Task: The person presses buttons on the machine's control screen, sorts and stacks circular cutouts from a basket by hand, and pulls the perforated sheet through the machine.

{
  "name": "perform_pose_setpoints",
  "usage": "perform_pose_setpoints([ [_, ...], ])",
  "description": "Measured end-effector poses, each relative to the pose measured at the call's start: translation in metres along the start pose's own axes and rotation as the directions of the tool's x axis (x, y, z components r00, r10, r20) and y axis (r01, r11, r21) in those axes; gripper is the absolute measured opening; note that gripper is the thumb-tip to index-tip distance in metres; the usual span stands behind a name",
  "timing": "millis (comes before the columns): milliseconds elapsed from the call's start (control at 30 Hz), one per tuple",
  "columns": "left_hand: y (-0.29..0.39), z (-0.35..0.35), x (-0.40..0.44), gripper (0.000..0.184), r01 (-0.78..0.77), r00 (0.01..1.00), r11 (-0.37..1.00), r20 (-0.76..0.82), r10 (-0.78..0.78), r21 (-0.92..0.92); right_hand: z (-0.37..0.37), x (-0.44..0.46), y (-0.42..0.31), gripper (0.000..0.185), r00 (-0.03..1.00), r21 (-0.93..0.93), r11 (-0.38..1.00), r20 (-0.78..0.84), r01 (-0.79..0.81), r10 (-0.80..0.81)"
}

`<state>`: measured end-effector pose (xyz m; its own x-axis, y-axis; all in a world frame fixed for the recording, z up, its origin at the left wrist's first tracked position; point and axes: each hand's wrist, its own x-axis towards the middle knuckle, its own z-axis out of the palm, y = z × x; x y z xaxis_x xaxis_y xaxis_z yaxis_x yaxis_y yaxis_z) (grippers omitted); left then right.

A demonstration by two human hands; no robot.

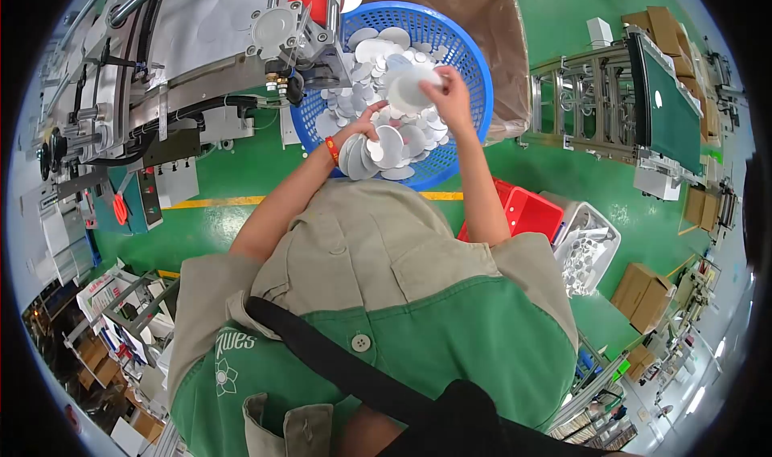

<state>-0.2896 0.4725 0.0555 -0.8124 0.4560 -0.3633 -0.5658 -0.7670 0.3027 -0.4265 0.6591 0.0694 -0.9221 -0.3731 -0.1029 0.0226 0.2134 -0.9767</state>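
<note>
My right hand (452,101) pinches a white round disc (408,89) at its right edge, above a blue plastic basket (479,71). The disc looks slightly blurred, and whether it is one piece or several together I cannot tell. My left hand (359,127), with a red band at the wrist, is closed on several white discs (354,158) at the near side of the basket. Part of its fingers is hidden by the discs. Many loose white discs (371,51) of different sizes fill the basket below both hands.
A metal machine (281,34) stands close on the left, overlapping the basket's rim. Behind is a large plastic-lined carton (503,55). At right are a red bin (535,213), a white tub (607,252) holding small pieces, and a conveyor (667,107) farther off.
</note>
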Motion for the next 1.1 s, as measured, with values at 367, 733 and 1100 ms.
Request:
perform_pose_setpoints([
  [367,-0.002,-0.029,0.011,0.073,-0.037,0.930,0.795,-0.270,0.249,0.606,-0.016,-0.017,0.023,0.032,0.922,0.556,0.771,-0.022,-0.310,0.387],
  [733,0.019,0.005,-0.002,0.070,-0.161,0.985,0.936,-0.008,0.172,0.313,-0.018,-0.028,-0.005,0.027,0.966,-0.277,0.942,-0.117,0.191,-0.231],
  [1100,0.026,0.018,-0.003,0.079,-0.298,0.953,0.945,0.102,0.286,0.131,0.012,-0.051,0.004,0.032,0.880,0.248,0.846,0.181,-0.473,0.439],
])
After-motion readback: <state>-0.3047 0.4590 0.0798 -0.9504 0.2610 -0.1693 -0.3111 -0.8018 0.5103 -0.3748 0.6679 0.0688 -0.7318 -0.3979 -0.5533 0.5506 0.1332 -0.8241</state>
